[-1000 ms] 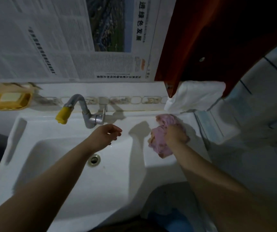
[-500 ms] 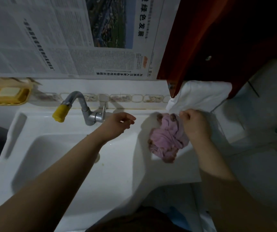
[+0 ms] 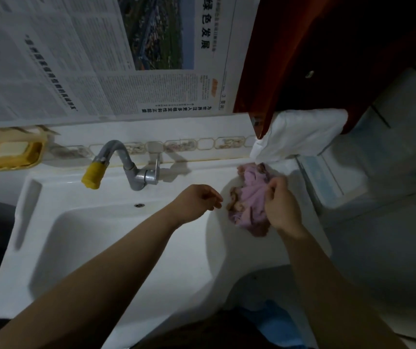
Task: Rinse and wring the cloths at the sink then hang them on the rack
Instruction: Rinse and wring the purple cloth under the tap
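My right hand (image 3: 281, 205) pinches a fold of the pink cloth (image 3: 251, 205), which lies bunched on the sink's (image 3: 116, 248) flat right ledge, near its back right corner and partly over the lip of the basin. My left hand (image 3: 199, 201) hovers just beside the cloth with fingers loosely curled, holding nothing and not touching it.

I judge the task barely begun: no water runs from the tap (image 3: 126, 170), the basin looks dry, the cloth looks unwrung, and I see no rack.

For room, the basin lies open to the left and towards me. Behind the cloth a white towel (image 3: 302, 134) droops onto the back right corner, under a dark red cabinet (image 3: 327, 59). The ledge's right edge is close beside my right hand, so I would draw the cloth left, under the yellow-tipped spout.
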{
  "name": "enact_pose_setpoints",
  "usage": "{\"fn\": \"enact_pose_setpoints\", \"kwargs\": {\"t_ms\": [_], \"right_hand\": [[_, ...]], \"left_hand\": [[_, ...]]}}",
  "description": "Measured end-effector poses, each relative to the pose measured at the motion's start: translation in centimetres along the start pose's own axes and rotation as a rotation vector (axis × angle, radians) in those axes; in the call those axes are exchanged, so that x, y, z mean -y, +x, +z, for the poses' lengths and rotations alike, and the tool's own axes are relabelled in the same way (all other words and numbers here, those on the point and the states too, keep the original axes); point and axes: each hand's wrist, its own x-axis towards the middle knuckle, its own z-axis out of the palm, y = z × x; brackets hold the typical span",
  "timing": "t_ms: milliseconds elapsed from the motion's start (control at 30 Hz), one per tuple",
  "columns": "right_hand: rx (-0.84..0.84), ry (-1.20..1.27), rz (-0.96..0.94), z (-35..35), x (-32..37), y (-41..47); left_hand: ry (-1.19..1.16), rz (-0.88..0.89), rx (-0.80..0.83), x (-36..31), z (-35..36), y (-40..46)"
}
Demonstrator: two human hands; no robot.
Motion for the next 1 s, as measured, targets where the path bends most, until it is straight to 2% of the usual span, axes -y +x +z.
{"fn": "enact_pose_setpoints", "kwargs": {"t_ms": [67, 133, 200, 267, 333, 400, 433, 467, 500, 567, 633, 733, 800, 867, 933, 967, 1000], "right_hand": [[-0.086, 0.215, -0.080, -2.5, 2.3, -1.4], [-0.112, 0.364, -0.211, -4.2, 4.4, -2.5], [-0.016, 0.397, -0.311, -4.7, 5.9, -3.2], [0.071, 0.396, -0.350, -4.2, 6.5, -3.5], [0.012, 0.560, -0.295, -3.3, 6.1, -3.2], [-0.114, 0.764, -0.109, -1.9, 4.7, -2.2], [-0.069, 0.836, 0.017, -0.9, 3.8, -1.6], [0.052, 0.861, 0.110, 0.4, 2.9, -0.9], [0.189, 0.815, 0.171, 1.8, 2.0, -0.5], [0.338, 0.568, 0.094, 4.5, 0.4, -0.1], [0.298, 0.455, 0.028, 6.5, -0.9, 0.4], [0.267, 0.414, 0.162, 7.0, -1.1, 0.6], [0.213, 0.175, 0.194, 7.0, -1.1, 0.9], [0.095, -0.063, 0.136, 6.5, -0.2, 0.4], [-0.016, -0.018, -0.048, 6.4, 2.2, -1.0], [0.063, 0.133, -0.117, 6.5, 4.2, -2.0], [0.229, 0.345, -0.123, 7.2, 6.0, -3.0]], "left_hand": [[0.055, 0.095, 0.044, -0.7, 0.3, -0.3], [0.008, 0.213, 0.139, -2.2, 0.9, -0.8], [-0.046, 0.301, 0.189, -3.3, 1.6, -0.7], [-0.043, 0.270, 0.095, -3.6, 2.3, 0.1], [-0.121, 0.138, -0.034, -3.2, 2.3, 0.6], [-0.323, 0.084, -0.058, -3.3, 2.0, 0.7], [-0.418, 0.089, -0.023, -3.5, 1.8, 0.4], [-0.504, 0.141, 0.028, -4.0, 1.6, 0.0], [-0.576, 0.163, 0.059, -4.6, 1.3, -0.5], [-0.681, 0.050, 0.066, -5.0, 0.6, -1.3], [-0.832, -0.001, 0.065, -5.1, -0.5, -2.0], [-0.971, 0.059, -0.090, -5.7, -3.0, -3.7], [-0.996, 0.097, -0.191, -6.1, -4.8, -4.9], [-0.987, 0.163, -0.285, -5.8, -6.4, -6.0], [-0.992, 0.173, -0.328, -5.0, -7.4, -7.5], [-1.003, 0.160, -0.341, -4.2, -7.6, -8.1], [-1.006, 0.137, -0.352, -3.2, -7.7, -8.7]]}}
